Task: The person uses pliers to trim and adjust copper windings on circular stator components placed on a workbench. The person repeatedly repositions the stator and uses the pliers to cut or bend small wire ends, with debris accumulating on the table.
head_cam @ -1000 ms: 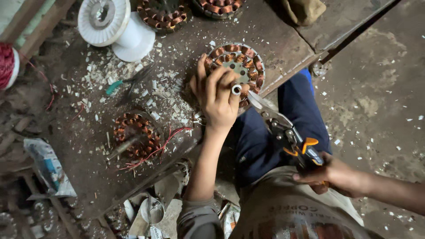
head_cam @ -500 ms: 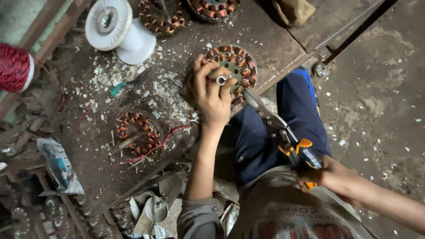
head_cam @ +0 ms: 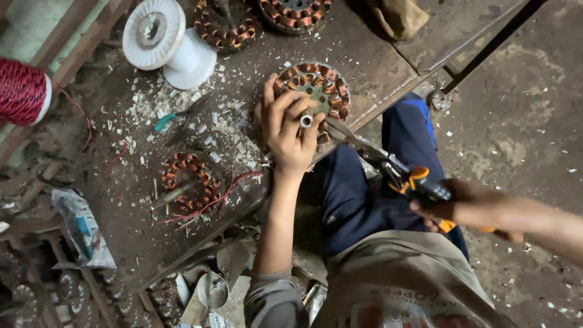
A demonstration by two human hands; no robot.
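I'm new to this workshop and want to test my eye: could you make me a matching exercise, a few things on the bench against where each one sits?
Things:
1. white spool
2. red wire reel
3. stator with loose red wires
4. stator with a central shaft

Places:
A. under the left hand
B. far left edge of the view
C. near the bench's front edge, apart from both hands
D. top of the bench, lying on its side

Pairs: 1-D, 2-B, 3-C, 4-A
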